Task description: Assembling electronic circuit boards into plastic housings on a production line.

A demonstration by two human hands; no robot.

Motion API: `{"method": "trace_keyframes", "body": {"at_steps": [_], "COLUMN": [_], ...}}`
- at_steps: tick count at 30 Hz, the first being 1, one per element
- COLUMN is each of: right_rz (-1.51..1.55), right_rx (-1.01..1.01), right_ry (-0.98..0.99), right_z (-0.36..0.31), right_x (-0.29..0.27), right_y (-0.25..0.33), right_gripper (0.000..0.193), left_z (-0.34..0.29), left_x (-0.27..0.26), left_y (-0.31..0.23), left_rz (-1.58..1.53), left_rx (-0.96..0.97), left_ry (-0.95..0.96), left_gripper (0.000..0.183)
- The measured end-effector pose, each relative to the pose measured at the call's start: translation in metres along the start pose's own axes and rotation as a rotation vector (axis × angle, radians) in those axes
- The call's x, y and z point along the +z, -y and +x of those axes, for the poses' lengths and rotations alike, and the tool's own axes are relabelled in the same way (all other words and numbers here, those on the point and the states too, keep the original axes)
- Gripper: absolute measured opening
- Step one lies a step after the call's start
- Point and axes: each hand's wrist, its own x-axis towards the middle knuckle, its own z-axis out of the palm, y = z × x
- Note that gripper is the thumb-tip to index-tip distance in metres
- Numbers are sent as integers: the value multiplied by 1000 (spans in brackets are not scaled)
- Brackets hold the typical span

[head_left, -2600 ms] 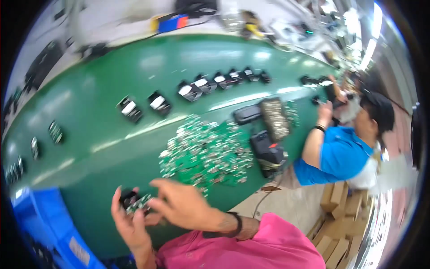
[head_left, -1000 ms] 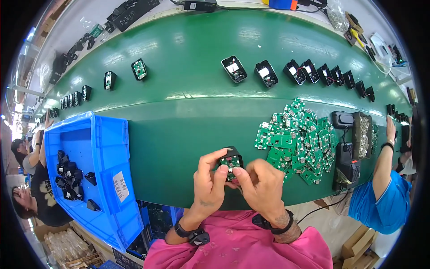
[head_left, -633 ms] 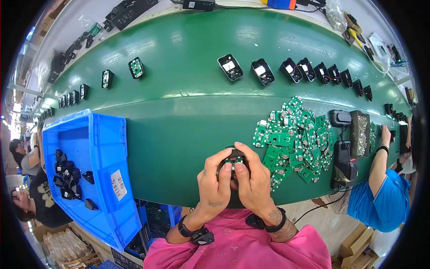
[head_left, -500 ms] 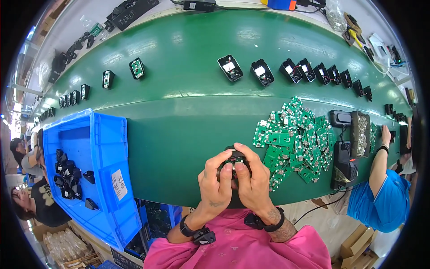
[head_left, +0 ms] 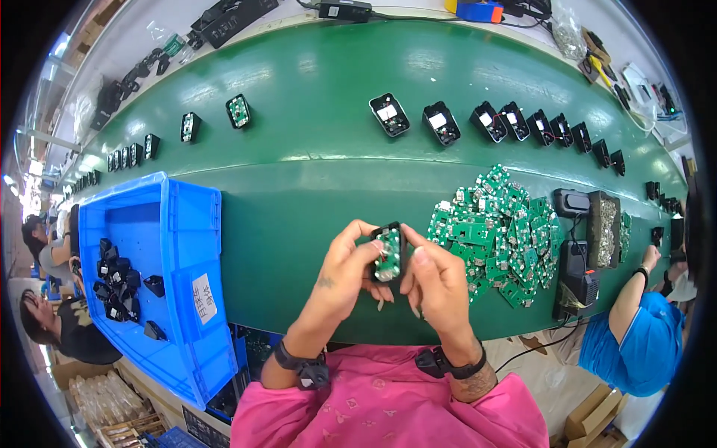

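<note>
Above the green table, just in front of me, a small black plastic housing (head_left: 397, 257) is tilted with its open face toward me. A green circuit board (head_left: 387, 255) sits inside it. My left hand (head_left: 345, 269) is closed around the housing's left side, its thumb over the board. My right hand (head_left: 442, 284) is at the right side, with curled fingers against the housing's edge and the thumb raised off it. Part of the right fingers' contact is hidden. Right of my hands lies a pile of loose green circuit boards (head_left: 508, 243).
A blue bin (head_left: 168, 291) with black parts stands at left. Open black housings (head_left: 441, 123) line the far table at right; board-filled housings (head_left: 238, 111) line it at left. A black device (head_left: 579, 272) and a tray of small parts (head_left: 603, 231) lie beside the pile. Co-workers sit at both sides.
The housing has turned so its board faces up toward me. My thumbs no longer press together on it; my right hand has loosened and shifted to its right edge.
</note>
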Motion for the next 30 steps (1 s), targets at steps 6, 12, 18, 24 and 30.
{"method": "trace_keyframes", "body": {"at_steps": [6,12,18,24,30], "right_rz": [92,210,-8,-61,48], "right_rx": [68,139,75,99,241], "right_ry": [67,76,183,211,283], "right_z": [-2,-1,-1,4,2], "right_x": [-3,-1,-5,-11,-10], "right_y": [7,10,1,0,13], "right_gripper": [44,52,71,75,70], "left_z": [6,9,-9,-16,-17], "left_x": [-3,-8,5,15,13], "left_y": [5,14,7,8,8], "left_rz": [-159,-313,328,524,452], "left_rx": [-127,-165,366,541,513], "left_ry": [55,122,-122,-126,-100], "left_gripper": [16,16,23,22,23]}}
